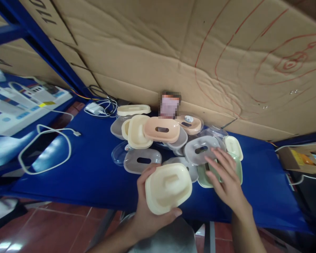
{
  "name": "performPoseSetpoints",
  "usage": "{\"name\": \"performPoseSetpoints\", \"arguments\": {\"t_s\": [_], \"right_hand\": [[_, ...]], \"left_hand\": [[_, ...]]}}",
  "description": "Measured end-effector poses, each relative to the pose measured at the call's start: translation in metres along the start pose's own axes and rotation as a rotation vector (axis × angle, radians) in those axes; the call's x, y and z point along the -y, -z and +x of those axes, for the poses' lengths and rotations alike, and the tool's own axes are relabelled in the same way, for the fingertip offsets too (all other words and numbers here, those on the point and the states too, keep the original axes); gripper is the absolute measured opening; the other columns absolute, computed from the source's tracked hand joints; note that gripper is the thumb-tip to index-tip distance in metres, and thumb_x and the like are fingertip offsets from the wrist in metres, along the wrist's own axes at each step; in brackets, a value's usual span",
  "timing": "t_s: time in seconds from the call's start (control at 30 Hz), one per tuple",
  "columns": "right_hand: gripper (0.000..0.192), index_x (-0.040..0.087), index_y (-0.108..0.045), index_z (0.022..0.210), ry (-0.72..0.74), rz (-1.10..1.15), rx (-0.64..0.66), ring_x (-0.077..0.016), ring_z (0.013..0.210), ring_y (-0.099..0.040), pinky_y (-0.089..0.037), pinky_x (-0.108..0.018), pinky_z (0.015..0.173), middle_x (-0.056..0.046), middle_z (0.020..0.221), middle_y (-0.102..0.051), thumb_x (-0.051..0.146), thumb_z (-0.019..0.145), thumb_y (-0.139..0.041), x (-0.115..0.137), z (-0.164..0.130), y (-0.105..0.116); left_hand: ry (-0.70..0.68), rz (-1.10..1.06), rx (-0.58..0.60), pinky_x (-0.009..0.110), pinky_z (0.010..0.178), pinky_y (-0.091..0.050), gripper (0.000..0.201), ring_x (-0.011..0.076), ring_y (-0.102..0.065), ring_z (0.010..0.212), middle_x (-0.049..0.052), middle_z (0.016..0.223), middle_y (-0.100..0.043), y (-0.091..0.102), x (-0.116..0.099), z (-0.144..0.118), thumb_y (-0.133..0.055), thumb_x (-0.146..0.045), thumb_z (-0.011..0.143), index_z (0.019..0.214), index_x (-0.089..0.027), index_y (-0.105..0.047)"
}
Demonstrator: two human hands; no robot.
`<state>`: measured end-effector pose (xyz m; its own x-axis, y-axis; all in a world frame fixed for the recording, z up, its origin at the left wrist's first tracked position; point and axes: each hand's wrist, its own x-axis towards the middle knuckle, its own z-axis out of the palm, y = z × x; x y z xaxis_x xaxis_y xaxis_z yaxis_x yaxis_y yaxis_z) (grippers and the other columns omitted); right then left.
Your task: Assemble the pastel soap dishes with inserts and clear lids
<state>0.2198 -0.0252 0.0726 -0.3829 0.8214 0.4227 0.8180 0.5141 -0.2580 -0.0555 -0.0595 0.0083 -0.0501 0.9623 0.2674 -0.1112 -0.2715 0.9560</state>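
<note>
My left hand (150, 211) is wrapped round a cream plastic soap dish (171, 203), held near the table's front edge with its raised middle part facing up. My right hand (228, 179) has its fingers spread over the right side of a pile of similar pieces. Its fingertips overlap a grey slotted tray (191, 151) and green pieces (204, 177); whether they touch is unclear. Behind the hands lie another grey slotted tray (130, 163), a peach slotted tray (150, 130), a cream dish (133, 137) and clear covers (118, 154).
The pile lies on a blue table (94, 168) against a cardboard wall (137, 52). A white cable (69, 147) loops at left, near a power strip (5, 123). A charger (94, 108) sits at the back. An open cardboard box (287, 160) stands at right.
</note>
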Motion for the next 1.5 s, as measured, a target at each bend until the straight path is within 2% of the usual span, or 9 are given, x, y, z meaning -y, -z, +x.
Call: {"name": "performPoseSetpoints", "arguments": {"t_s": [0.13, 0.27, 0.53, 0.77, 0.93, 1.07, 1.23, 1.4, 1.5], "right_hand": [[0.051, 0.024, -0.060, 0.150, 0.211, 0.193, 0.045, -0.0297, 0.152, -0.052, -0.046, -0.055, 0.123, -0.011, 0.155, -0.064, 0.053, 0.109, -0.057, 0.034, -0.007, 0.001], [0.029, 0.019, -0.069, 0.135, 0.281, 0.203, -0.003, -0.0235, 0.142, -0.062, -0.045, -0.052, 0.125, -0.011, 0.143, -0.073, 0.032, 0.110, -0.060, 0.050, -0.005, 0.002], [0.040, 0.021, -0.067, 0.143, 0.243, 0.047, -0.052, -0.0262, 0.141, -0.063, -0.047, -0.048, 0.121, -0.010, 0.142, -0.073, 0.014, 0.105, -0.063, 0.031, 0.012, 0.017], [0.032, 0.029, -0.071, 0.138, 0.018, -0.232, -0.037, -0.0304, 0.141, -0.062, -0.046, -0.053, 0.120, -0.009, 0.154, -0.066, 0.026, 0.107, -0.060, -0.030, 0.059, 0.007], [0.038, 0.024, -0.065, 0.145, 0.036, -0.236, 0.029, -0.0316, 0.145, -0.059, -0.036, -0.059, 0.128, -0.012, 0.155, -0.063, 0.036, 0.109, -0.060, -0.038, 0.070, -0.003], [0.049, 0.027, -0.058, 0.153, 0.009, -0.162, -0.149, -0.0332, 0.141, -0.062, -0.043, -0.058, 0.123, -0.013, 0.150, -0.067, 0.029, 0.104, -0.067, -0.012, 0.041, 0.001], [0.045, 0.027, -0.070, 0.137, 0.033, 0.019, -0.393, -0.0292, 0.111, -0.075, -0.057, -0.050, 0.099, -0.007, 0.114, -0.079, 0.010, 0.096, -0.065, 0.036, -0.045, -0.033], [0.028, 0.027, -0.074, 0.119, -0.085, 0.074, -0.352, -0.0284, 0.102, -0.076, -0.057, -0.050, 0.091, -0.006, 0.108, -0.080, 0.014, 0.101, -0.058, 0.058, -0.105, -0.077], [0.025, 0.027, -0.075, 0.118, -0.149, 0.059, -0.355, -0.0286, 0.107, -0.075, -0.056, -0.049, 0.095, -0.007, 0.111, -0.079, 0.017, 0.102, -0.058, 0.056, -0.109, -0.084]], "left_hand": [[0.050, -0.185, 0.062, 0.056, 0.115, -0.055, 0.101, 0.0375, -0.059, 0.143, 0.013, 0.159, -0.051, -0.020, -0.010, 0.004, -0.096, -0.061, 0.073, 0.156, -0.037, -0.043], [0.151, -0.360, 0.155, 0.051, 0.108, -0.062, 0.099, 0.0360, -0.066, 0.138, 0.011, 0.161, -0.055, -0.029, -0.018, 0.013, -0.096, -0.054, 0.077, 0.159, -0.041, -0.042], [0.110, -0.338, 0.203, 0.042, 0.102, -0.067, 0.095, 0.0323, -0.070, 0.133, 0.010, 0.167, -0.051, -0.025, -0.017, 0.027, -0.092, -0.040, 0.087, 0.165, -0.045, -0.038], [-0.374, 0.250, 0.129, 0.043, 0.094, -0.070, 0.078, 0.0264, -0.075, 0.119, 0.012, 0.151, -0.060, 0.008, 0.002, 0.025, -0.075, -0.004, 0.090, 0.157, -0.036, -0.050], [-0.431, 0.550, 0.052, 0.034, 0.087, -0.066, 0.038, 0.0216, -0.077, 0.101, 0.007, 0.115, -0.074, 0.035, 0.002, 0.018, -0.071, -0.005, 0.092, 0.126, -0.024, -0.072], [-0.351, 0.561, 0.088, 0.024, 0.061, -0.053, 0.019, 0.0129, -0.066, 0.062, -0.002, 0.076, -0.070, 0.049, 0.001, 0.011, -0.057, -0.010, 0.103, 0.104, -0.021, -0.072], [-0.355, 0.578, 0.094, 0.030, 0.049, -0.034, 0.056, 0.0129, -0.043, 0.043, -0.003, 0.050, -0.044, 0.061, 0.010, 0.008, -0.029, -0.033, 0.113, 0.061, -0.023, -0.045], [-0.398, 0.692, 0.014, 0.033, 0.063, -0.041, 0.042, 0.0176, -0.055, 0.059, 0.000, 0.063, -0.056, 0.075, 0.009, 0.029, -0.050, -0.041, 0.108, 0.072, -0.022, -0.055], [-0.380, 0.928, -0.081, 0.044, 0.092, -0.047, 0.027, 0.0318, -0.068, 0.103, 0.013, 0.108, -0.073, 0.076, 0.006, 0.057, -0.068, -0.046, 0.100, 0.107, -0.020, -0.072]]}}
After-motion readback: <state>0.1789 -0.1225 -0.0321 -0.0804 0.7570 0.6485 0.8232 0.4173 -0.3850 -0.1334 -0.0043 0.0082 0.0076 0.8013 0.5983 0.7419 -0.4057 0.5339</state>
